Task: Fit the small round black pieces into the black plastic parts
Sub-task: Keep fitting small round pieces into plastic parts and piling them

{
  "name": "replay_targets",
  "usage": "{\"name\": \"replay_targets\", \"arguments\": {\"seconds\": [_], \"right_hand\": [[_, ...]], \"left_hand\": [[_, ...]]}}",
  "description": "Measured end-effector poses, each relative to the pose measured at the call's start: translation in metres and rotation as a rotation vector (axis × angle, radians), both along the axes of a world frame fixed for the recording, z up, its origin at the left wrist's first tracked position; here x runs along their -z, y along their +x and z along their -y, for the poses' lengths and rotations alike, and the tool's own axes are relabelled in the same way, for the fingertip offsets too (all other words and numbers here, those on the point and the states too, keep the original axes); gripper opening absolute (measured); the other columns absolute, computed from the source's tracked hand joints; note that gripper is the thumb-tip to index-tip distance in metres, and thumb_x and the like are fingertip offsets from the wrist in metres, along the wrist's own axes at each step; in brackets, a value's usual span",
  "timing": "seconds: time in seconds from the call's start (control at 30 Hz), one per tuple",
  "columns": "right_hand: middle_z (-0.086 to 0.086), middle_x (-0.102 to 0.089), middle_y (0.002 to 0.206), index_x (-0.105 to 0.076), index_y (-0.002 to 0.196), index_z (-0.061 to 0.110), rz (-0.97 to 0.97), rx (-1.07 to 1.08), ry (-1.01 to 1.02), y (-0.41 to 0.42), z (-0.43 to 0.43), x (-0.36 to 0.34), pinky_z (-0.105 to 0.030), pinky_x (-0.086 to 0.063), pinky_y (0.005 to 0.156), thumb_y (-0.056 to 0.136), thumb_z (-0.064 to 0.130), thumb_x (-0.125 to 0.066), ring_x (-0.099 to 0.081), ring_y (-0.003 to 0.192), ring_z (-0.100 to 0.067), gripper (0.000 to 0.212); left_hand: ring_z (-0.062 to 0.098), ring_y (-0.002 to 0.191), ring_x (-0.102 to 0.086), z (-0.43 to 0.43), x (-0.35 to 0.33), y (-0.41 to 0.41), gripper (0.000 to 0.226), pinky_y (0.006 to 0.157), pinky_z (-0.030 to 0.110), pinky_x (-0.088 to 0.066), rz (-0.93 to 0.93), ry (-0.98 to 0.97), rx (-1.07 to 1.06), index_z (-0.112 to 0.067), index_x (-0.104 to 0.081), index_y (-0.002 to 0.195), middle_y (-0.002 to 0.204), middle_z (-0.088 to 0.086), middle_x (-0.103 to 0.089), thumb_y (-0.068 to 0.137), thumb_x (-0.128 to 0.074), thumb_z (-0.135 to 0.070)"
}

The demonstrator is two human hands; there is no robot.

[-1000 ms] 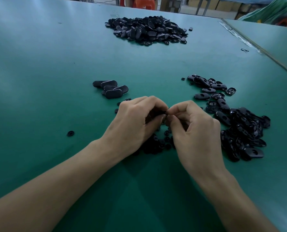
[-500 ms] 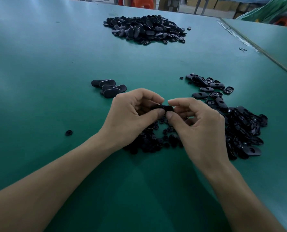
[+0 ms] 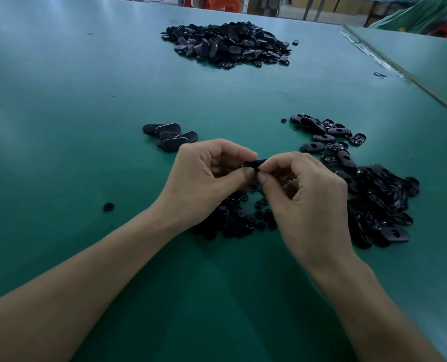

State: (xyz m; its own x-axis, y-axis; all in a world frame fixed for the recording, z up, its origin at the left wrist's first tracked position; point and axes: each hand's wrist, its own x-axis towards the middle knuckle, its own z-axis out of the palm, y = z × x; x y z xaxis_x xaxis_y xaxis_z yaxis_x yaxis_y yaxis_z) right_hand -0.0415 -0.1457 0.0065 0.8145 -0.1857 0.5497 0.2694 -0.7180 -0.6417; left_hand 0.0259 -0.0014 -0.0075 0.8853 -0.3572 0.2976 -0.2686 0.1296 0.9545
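a: fingers first. left hand (image 3: 206, 178)?
b: thumb and forefinger closed to a pinch on the left end of one black plastic part (image 3: 253, 163); other fingers curled under. right hand (image 3: 306, 202) mirrors it: thumb and forefinger pinch the right end, the remaining fingers loosely bent. thumb tips nearly touching.
a: part position?
b: held off the green table (image 3: 60, 100), above the small round pieces (image 3: 243, 220). mostly hidden by the fingertips; cannot tell whether a round piece sits in it.
a: counts.
b: one part in hand. set-aside group (image 3: 170, 135) just left of the left hand: four or five parts, overlapping, exact count unclear. near pile of parts (image 3: 373, 199) to the right of the right hand: too many to count. far heap (image 3: 227, 44) at the table's far side: likewise, with one lone part (image 3: 295, 42) just beside its right edge. round pieces under the wrists: dozens, partly covered. one stray round piece (image 3: 108, 206) alone, left of the left forearm.
a: edges, room?
b: table seam (image 3: 400, 71) runs diagonally at upper right, well apart from the hands; a second green surface (image 3: 431, 61) lies beyond it. broad bare green to the left and between hands and far heap. right side crowded by the near pile.
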Motion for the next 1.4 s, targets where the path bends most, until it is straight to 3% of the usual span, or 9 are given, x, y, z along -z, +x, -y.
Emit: {"name": "replay_targets", "arguments": {"seconds": [0.17,0.3,0.4,0.53,0.73,1.0,1.13,1.4], "right_hand": [[0.017,-0.066,0.075,-0.06,0.086,0.031,-0.06,0.005,0.233,0.0011,0.0026,-0.0019,-0.011,-0.045,0.067,0.091,0.013,-0.068,-0.063,0.072,-0.003,0.021],[0.018,-0.061,0.07,-0.069,0.1,0.031,-0.106,-0.046,0.331,0.0028,0.0066,-0.0009,-0.024,-0.043,0.056,0.095,0.012,-0.062,-0.05,0.059,-0.002,0.021],[0.014,-0.063,0.07,-0.072,0.093,0.03,-0.119,-0.075,0.389,0.003,0.0074,-0.0009,-0.035,-0.049,0.058,0.095,0.009,-0.062,-0.053,0.063,-0.005,0.023],[0.012,-0.069,0.076,-0.069,0.09,0.028,-0.14,-0.122,0.504,0.0037,0.0067,-0.001,-0.02,-0.05,0.066,0.093,0.007,-0.066,-0.063,0.071,-0.003,0.021],[-0.002,-0.076,0.081,-0.065,0.091,0.022,-0.157,-0.164,0.639,0.0034,0.0059,-0.0016,-0.019,-0.053,0.065,0.088,0.006,-0.072,-0.072,0.072,-0.012,0.018],[0.009,-0.075,0.078,-0.077,0.092,0.028,-0.126,-0.071,0.437,0.0002,0.0065,-0.0026,-0.027,-0.057,0.071,0.088,0.009,-0.073,-0.072,0.073,-0.011,0.019],[0.014,-0.074,0.078,-0.073,0.092,0.034,-0.135,-0.019,0.33,-0.0007,0.0044,-0.0026,-0.032,-0.059,0.074,0.088,0.012,-0.073,-0.071,0.073,-0.009,0.023],[0.024,-0.07,0.074,-0.067,0.079,0.037,-0.12,0.017,0.189,-0.0008,-0.0002,-0.003,-0.008,-0.049,0.065,0.084,0.009,-0.077,-0.067,0.069,0.005,0.03]], "left_hand": [[0.024,0.077,-0.075,-0.0028,0.001,0.0034,0.02,0.077,0.034,-0.062,-0.017,-0.01,-0.019,-0.014,-0.073,0.092,0.081,0.008,-0.077,0.081,-0.073,0.003],[0.018,0.073,-0.076,-0.0037,0.0015,0.0056,0.022,0.069,0.024,-0.06,-0.044,-0.027,-0.031,-0.01,-0.072,0.093,0.077,0.004,-0.076,0.084,-0.072,0.01],[0.017,0.072,-0.075,-0.0036,0.0016,0.0063,0.022,0.068,0.023,-0.059,-0.05,-0.038,-0.049,-0.011,-0.072,0.092,0.076,0.002,-0.076,0.084,-0.072,0.01],[0.017,0.071,-0.075,-0.0035,0.0019,0.0064,0.022,0.067,0.022,-0.059,-0.052,-0.041,-0.053,-0.011,-0.072,0.092,0.076,0.003,-0.076,0.084,-0.072,0.009],[0.016,0.071,-0.074,-0.0039,0.0016,0.0069,0.022,0.069,0.024,-0.06,-0.048,-0.026,-0.063,-0.012,-0.073,0.091,0.077,0.003,-0.076,0.083,-0.074,0.008],[0.02,0.072,-0.075,-0.0033,0.0004,0.0041,0.023,0.072,0.028,-0.061,-0.029,-0.004,-0.055,-0.012,-0.074,0.091,0.079,0.01,-0.077,0.083,-0.073,0.009],[0.019,0.073,-0.074,-0.0034,0.0002,0.0027,0.021,0.074,0.03,-0.062,-0.013,0.025,-0.039,-0.015,-0.075,0.09,0.08,0.007,-0.077,0.079,-0.076,0.002],[0.016,0.08,-0.076,0.0004,0.0023,-0.0021,0.022,0.078,0.029,-0.061,0.097,0.11,-0.053,-0.025,-0.076,0.088,0.086,-0.001,-0.078,0.076,-0.076,-0.007]]}}
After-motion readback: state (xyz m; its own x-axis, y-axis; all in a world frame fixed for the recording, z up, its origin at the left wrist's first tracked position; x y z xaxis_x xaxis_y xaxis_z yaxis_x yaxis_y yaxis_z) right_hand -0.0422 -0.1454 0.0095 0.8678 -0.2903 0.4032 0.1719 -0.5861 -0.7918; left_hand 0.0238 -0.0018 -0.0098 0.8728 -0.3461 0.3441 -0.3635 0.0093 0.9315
